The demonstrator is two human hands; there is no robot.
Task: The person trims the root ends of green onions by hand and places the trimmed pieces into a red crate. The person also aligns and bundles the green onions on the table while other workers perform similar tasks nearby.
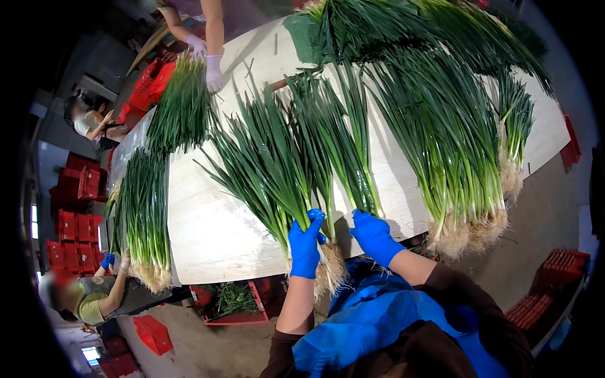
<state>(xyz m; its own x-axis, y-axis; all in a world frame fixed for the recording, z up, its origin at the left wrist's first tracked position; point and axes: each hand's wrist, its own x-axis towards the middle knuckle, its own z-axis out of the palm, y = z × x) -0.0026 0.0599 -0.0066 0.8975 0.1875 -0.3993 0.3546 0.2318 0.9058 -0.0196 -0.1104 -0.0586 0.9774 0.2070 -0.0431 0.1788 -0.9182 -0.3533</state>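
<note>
Both of my hands wear blue gloves. My left hand (305, 247) is closed round the lower stalks of some green onions (271, 157), just above their pale, stringy roots (329, 271). The long dark leaves fan out away from me over the white table (208, 242). A little to the right, my right hand (377, 238) is closed at the base of a smaller group of green onions (360, 183); its fingertips are partly hidden. Close to my right arm, a thick bundle of green onions (450, 151) lies with its roots over the table's near edge.
More green onions (378, 25) are heaped at the far side. Across the table, a co-worker's lilac-gloved hands (211, 69) touch another pile (179, 104). A second person (94, 296) stands at the left beside a bundle (145, 220). Below the table edge sits a red crate (230, 302) with leaf scraps.
</note>
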